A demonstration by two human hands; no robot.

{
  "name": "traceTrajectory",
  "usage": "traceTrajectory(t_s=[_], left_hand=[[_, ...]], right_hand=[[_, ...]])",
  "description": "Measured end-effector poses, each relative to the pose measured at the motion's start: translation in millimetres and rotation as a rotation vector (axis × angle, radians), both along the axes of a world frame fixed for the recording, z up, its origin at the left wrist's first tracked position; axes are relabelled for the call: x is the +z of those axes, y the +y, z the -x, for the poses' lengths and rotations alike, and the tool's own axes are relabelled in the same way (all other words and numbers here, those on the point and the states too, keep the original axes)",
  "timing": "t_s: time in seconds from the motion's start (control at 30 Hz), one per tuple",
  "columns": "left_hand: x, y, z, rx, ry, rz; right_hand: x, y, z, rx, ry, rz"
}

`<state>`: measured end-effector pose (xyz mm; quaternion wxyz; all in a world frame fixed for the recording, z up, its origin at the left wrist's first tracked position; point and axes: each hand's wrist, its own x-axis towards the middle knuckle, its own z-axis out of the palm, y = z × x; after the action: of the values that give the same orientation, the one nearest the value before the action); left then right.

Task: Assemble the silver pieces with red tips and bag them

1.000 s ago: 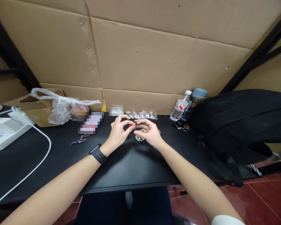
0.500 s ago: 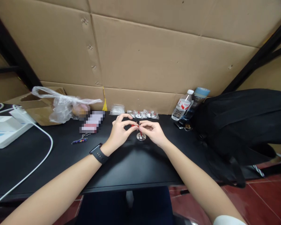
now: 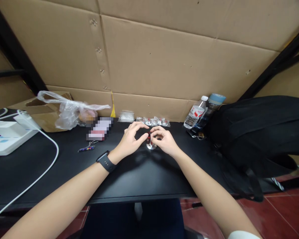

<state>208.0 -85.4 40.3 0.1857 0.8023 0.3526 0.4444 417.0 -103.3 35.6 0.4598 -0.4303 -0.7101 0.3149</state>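
Note:
A small shiny finger cymbal (image 3: 151, 146) with a red cord lies on the black desk, just under my hands. A second finger cymbal (image 3: 148, 138), its dark face showing a bit of red cord, stands nearly upright between my hands. My right hand (image 3: 163, 141) has curled fingers at this upright disc and appears to hold it by its edge or cord; the exact grip is partly hidden. My left hand (image 3: 131, 139), with a black watch on the wrist, has thumb and fingers spread around the disc's left side. Its thumb tip is close to the disc; contact is unclear.
Several small clear packets (image 3: 159, 121) with shiny discs line the cardboard wall, beside a clear bag (image 3: 126, 116). On the right stand a water bottle (image 3: 195, 113) and a black backpack (image 3: 261, 129). Leftward are a keychain (image 3: 86, 149), plastic bag (image 3: 69, 116) and power strip (image 3: 12, 144).
My left thumb and fingers have opened from their pinch on the cord. The held cymbal has turned its face toward the left hand and dropped slightly. The view has shifted a little.

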Motion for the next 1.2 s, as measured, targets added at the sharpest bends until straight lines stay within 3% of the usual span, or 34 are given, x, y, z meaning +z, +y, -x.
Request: traceTrajectory(t_s=[0.13, 0.3, 0.43, 0.57, 0.7, 0.9, 1.03, 1.2], left_hand=[[-2.7, 0.7, 0.1, -0.114, 0.080, 0.114], [-4.2, 0.4, -1.5, -0.098, 0.282, 0.085], [-4.8, 1.7, -1.1, -0.014, 0.332, 0.030], [-5.9, 3.6, 1.4, 0.112, 0.356, -0.046], [-4.2, 3.8, 4.2, 0.113, 0.395, -0.057], [-2.7, 2.7, 4.4, 0.091, 0.381, 0.005], [-2.2, 3.5, 3.9, 0.121, 0.355, 0.058], [0.2, 4.8, 3.2, 0.141, 0.255, 0.200]], right_hand=[[7.1, -2.1, -3.1, -0.026, -0.187, -0.126], [10.8, -1.3, -6.2, -0.057, -0.227, -0.163], [9.0, 0.1, -9.7, -0.030, -0.271, -0.173], [3.0, 1.6, -18.7, 0.022, -0.470, -0.129], [-3.1, 4.9, -22.9, 0.045, -0.662, -0.050], [-2.5, 6.1, -19.6, 0.129, -0.584, -0.014], [0.4, 6.0, -20.5, 0.070, -0.495, 0.030], [1.4, 8.5, -15.5, -0.059, -0.220, 0.005]])
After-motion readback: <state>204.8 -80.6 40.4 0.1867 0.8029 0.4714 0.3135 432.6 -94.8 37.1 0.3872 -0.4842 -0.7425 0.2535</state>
